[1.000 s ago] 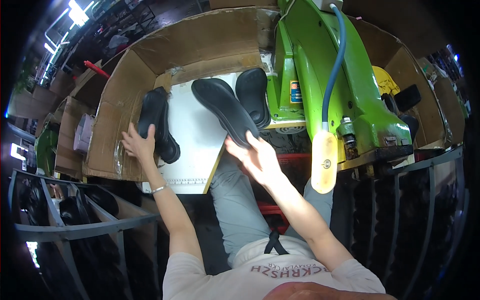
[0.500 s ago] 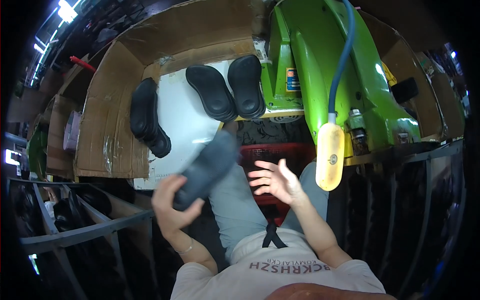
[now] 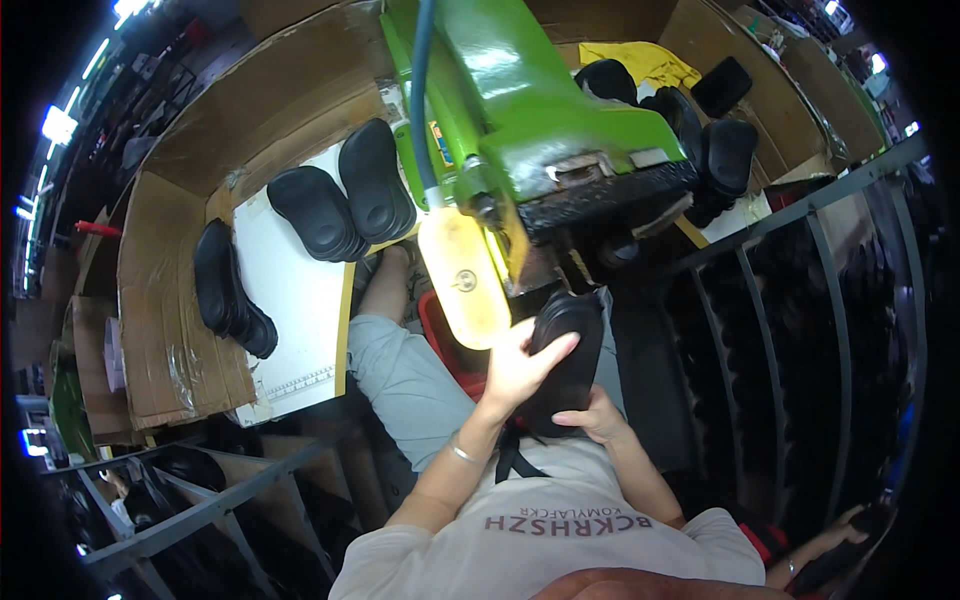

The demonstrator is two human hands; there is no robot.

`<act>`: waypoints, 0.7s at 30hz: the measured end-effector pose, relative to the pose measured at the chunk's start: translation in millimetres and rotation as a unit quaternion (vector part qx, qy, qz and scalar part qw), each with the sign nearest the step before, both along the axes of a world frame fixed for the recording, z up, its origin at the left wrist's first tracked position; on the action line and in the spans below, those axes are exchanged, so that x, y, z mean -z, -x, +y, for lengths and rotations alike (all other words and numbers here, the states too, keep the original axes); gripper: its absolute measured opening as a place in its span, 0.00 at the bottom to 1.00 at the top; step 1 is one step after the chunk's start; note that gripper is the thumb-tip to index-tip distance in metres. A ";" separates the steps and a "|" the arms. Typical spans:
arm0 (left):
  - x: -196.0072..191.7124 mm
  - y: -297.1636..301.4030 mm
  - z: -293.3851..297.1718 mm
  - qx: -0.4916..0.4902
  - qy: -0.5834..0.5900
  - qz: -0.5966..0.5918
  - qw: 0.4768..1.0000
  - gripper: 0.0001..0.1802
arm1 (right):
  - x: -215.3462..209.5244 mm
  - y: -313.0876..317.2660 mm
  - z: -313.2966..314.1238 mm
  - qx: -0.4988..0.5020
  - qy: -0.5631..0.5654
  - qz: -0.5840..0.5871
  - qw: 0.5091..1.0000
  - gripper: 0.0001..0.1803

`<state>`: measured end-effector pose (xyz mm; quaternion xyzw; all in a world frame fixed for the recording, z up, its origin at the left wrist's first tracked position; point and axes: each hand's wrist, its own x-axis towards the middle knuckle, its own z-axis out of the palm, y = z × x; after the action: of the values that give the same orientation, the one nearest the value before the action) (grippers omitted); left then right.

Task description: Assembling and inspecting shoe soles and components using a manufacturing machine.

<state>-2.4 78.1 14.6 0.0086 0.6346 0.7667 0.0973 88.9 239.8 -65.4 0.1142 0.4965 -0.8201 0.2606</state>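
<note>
Holding the black sole (image 3: 572,372) with left hand (image 3: 520,368) at its upper side and right hand (image 3: 602,418) at its lower end, near the green machine (image 3: 565,125), ideally keeping it steady.

Light: white lamps (image 3: 59,125) blow out at your upper left | Glare: highlights on the green machine (image 3: 560,120), pale sheen on your white board (image 3: 285,290) | Shadow: your black sole (image 3: 577,370) and right-hand rack (image 3: 800,205) read dim | Optics: edges bow, corners black, your far background soft
</note>
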 end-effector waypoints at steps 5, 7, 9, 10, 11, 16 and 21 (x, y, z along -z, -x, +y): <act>-5.6 19.7 -1.9 -0.035 0.025 0.038 0.998 0.08 | -1.5 2.1 -2.5 0.028 0.034 -0.004 0.999 0.33; -9.6 7.9 -2.4 -0.090 -0.091 0.005 0.992 0.10 | -3.1 -3.5 17.7 0.014 0.017 -0.003 1.000 0.35; -7.0 5.1 -4.3 -0.088 -0.084 -0.001 0.993 0.13 | -5.6 -2.1 41.7 0.114 0.068 -0.048 0.990 0.38; -9.2 4.1 -3.6 -0.098 -0.091 0.002 0.991 0.14 | -17.4 2.4 48.7 0.180 0.050 -0.044 0.981 0.40; -10.9 3.4 -3.5 -0.108 -0.098 0.004 0.989 0.14 | -29.4 11.3 55.8 0.222 0.038 -0.039 0.973 0.39; -15.9 10.1 -5.4 -0.099 -0.076 0.033 0.992 0.10 | -74.5 83.3 73.6 0.304 -0.018 0.135 0.943 0.19; 26.7 9.4 -36.0 -0.168 -0.058 0.068 0.982 0.09 | -87.8 132.0 51.7 0.286 0.017 0.219 0.933 0.15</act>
<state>-11.8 42.1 -12.1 -0.0403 0.5863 0.8054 -0.0775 -43.1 291.5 22.4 0.0647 0.4737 -0.8728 -0.0981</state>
